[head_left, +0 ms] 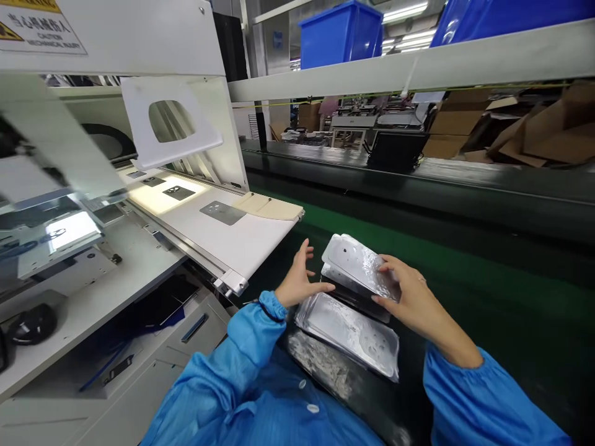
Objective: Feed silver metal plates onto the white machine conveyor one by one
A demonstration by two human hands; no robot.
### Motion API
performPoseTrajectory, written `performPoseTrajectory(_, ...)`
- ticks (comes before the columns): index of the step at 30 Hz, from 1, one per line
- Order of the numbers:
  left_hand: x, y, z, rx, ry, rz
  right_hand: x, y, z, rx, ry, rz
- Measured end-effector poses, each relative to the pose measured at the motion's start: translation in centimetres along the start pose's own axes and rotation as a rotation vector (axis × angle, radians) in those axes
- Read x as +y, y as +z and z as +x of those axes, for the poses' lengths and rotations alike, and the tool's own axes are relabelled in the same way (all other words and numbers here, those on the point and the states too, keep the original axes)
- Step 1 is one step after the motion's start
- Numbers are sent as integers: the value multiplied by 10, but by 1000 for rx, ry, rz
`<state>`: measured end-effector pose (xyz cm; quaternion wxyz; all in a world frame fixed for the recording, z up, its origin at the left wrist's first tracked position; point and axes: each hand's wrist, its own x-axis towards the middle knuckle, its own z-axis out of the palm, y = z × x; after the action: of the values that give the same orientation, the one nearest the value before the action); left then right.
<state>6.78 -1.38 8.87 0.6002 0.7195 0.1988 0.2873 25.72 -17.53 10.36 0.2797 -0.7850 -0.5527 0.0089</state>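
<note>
A stack of thin shiny metal plates (357, 263) sits in front of me at the near edge of the green conveyor belt (465, 279). My right hand (409, 297) grips the stack's right side, fingers curled over the top plate. My left hand (300, 279) rests against the stack's left side, thumb touching the plates, fingers spread. A second pile of similar plates (348, 331) lies just below, closer to my body. Both arms wear blue sleeves.
A white machine belt (242, 238) on the left carries several grey plates (223, 212) out of a lit opening (162, 192). A black mouse (32, 322) lies on the white bench at far left. Blue bins (341, 31) stand on a shelf above; cardboard boxes (534, 133) behind the conveyor.
</note>
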Motion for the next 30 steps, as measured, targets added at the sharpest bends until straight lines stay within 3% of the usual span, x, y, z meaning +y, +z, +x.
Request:
performPoseTrajectory(3,-1,-12,22,-101,69,352,14,0,7,-148,76,-72)
performPoseTrajectory(7,1,3,50,-406,88,730,10,9,8,-300,144,-241)
performPoseTrajectory(11,11,24,72,-648,98,1051,5,6,6,-301,153,-319)
performPoseTrajectory(16,22,39,85,-775,185,1302,5,4,7,-267,138,-335)
performPoseTrajectory(20,19,38,85,-743,223,1305,6,1,5,-247,108,-346)
performPoseTrajectory(24,15,24,64,-461,376,1166,-1,-7,-14,-120,21,-371)
performPoseTrajectory(27,7,12,28,-240,453,985,-15,-2,-34,-259,-57,-291)
performPoseTrajectory(30,-15,8,-19,-231,444,866,-32,13,-46,-441,-42,-344)
